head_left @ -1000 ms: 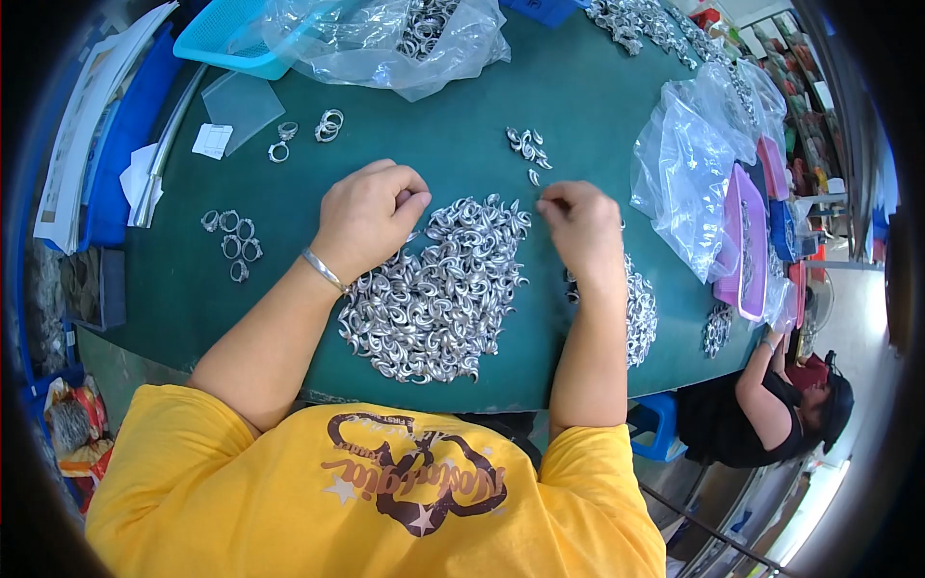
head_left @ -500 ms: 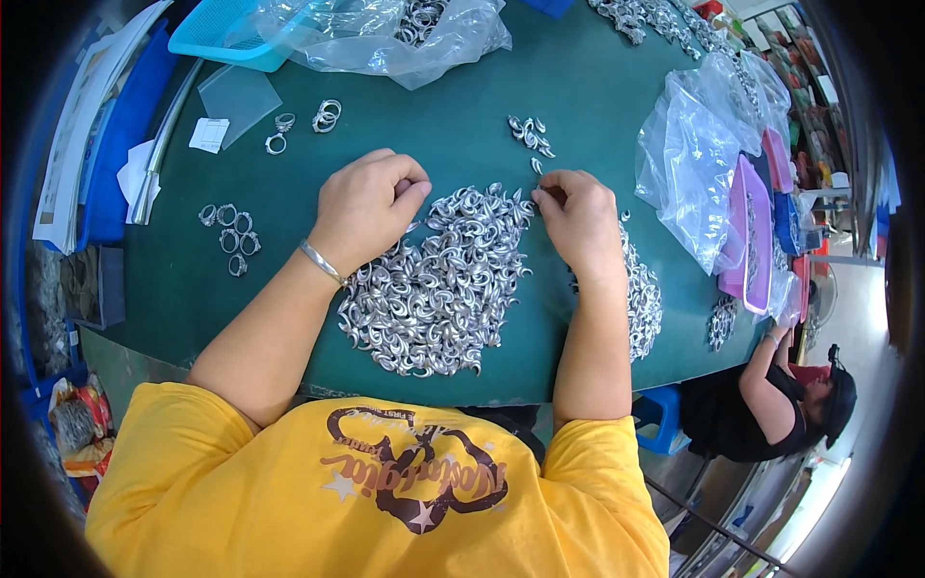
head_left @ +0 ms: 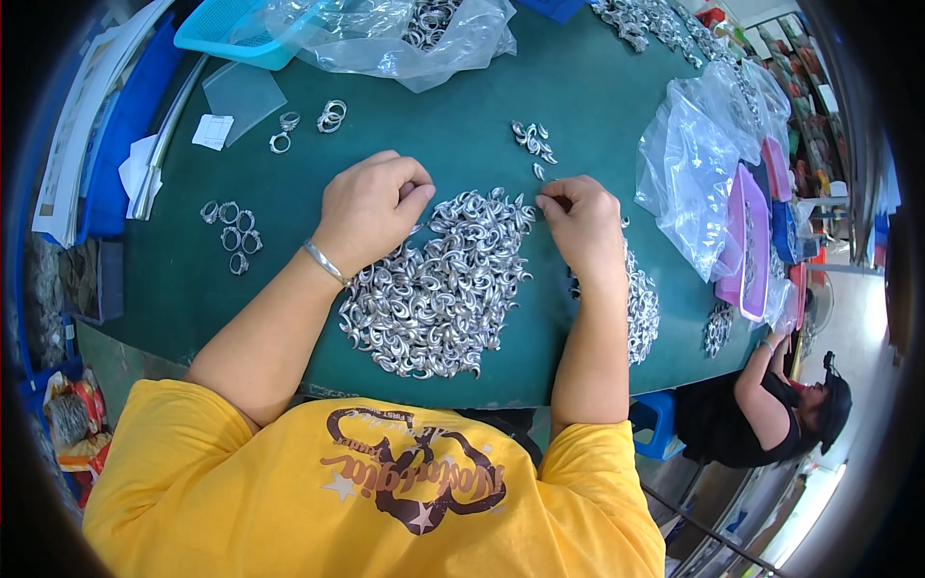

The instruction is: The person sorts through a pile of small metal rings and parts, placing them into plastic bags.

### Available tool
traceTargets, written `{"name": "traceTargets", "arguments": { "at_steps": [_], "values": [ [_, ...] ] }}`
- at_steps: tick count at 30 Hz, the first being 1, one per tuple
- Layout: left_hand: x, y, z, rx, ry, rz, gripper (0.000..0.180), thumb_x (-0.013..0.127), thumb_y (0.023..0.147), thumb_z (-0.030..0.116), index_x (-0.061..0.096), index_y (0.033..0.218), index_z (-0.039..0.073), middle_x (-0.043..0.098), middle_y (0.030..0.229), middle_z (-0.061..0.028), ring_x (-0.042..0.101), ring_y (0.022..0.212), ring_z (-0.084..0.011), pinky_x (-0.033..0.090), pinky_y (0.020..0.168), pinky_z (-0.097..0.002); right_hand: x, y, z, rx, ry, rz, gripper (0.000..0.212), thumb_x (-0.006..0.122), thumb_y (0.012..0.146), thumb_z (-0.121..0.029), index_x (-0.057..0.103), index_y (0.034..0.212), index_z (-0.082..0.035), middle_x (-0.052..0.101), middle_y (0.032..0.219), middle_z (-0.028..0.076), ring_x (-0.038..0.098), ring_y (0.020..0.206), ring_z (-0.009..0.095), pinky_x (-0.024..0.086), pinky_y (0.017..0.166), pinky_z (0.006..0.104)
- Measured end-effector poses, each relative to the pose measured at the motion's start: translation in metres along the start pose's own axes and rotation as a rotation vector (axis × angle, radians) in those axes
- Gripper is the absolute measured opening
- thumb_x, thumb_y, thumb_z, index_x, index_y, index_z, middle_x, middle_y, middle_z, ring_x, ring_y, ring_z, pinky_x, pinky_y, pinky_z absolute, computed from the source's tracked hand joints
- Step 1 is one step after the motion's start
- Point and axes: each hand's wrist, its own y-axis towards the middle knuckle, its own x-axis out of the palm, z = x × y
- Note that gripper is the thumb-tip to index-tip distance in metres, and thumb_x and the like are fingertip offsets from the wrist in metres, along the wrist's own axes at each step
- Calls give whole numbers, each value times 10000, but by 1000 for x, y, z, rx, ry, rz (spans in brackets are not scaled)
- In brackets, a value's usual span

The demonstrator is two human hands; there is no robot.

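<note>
A large heap of small silver curved metal pieces (head_left: 438,289) lies on the green table in front of me. My left hand (head_left: 371,212) is at the heap's upper left edge, its fingers curled in and the thumb pressed to them; anything held there is hidden. At the upper right edge, my right hand (head_left: 581,222) has thumb and forefinger together; whatever is between them is too small to make out. Just beyond its fingertips lies a single curved piece (head_left: 539,171), and farther off a small group of similar pieces (head_left: 533,142).
More silver pieces (head_left: 643,308) lie beyond my right forearm. Several rings (head_left: 231,231) sit at left. A turquoise basket (head_left: 231,34) and clear plastic bag (head_left: 385,63) are at the back. Another bag (head_left: 689,164) and purple tray (head_left: 742,241) stand at right, near a person in black (head_left: 742,414).
My right hand has drawn back slightly toward me, leaving a wider gap to the single curved piece. My left hand stays nearly in place. The view has shifted a little.
</note>
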Motion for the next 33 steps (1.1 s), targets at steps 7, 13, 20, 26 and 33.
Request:
{"name": "traceTargets", "arguments": {
  "at_steps": [7,13,20,26,33],
  "values": [
    [3,0,0,28,4,9,90,652,804,165,665,818,78,591,748,-49,593,661,-211,456,597,-320,-6,8,25,-51,-22,218,122,604,773,34,667,869,-5,625,846,167,610,786,354,493,712,405],
    [1,0,-1,-3,13,-12,87,652,809,161,666,816,75,590,756,-45,580,642,-196,452,591,-310,1,9,19,-23,-35,34,123,599,785,22,681,873,-8,632,893,164,617,817,348,499,741,386],
    [2,0,0,22,-2,9,84,653,810,156,666,816,73,575,736,-41,564,620,-181,441,578,-305,-5,5,25,-23,-47,120,109,615,784,-6,683,868,-21,637,894,152,618,815,343,499,748,396],
    [2,1,1,-1,2,7,79,657,807,151,666,817,73,571,734,-38,555,604,-172,435,571,-299,-23,6,26,66,-58,42,52,609,768,-24,635,809,-6,620,856,166,604,815,357,482,733,412],
    [2,1,0,-2,7,2,78,655,807,153,663,815,75,571,737,-36,556,607,-176,435,573,-299,-75,-18,44,194,-84,32,78,591,793,-5,642,842,30,631,798,175,617,730,325,486,667,381]
  ]
}}
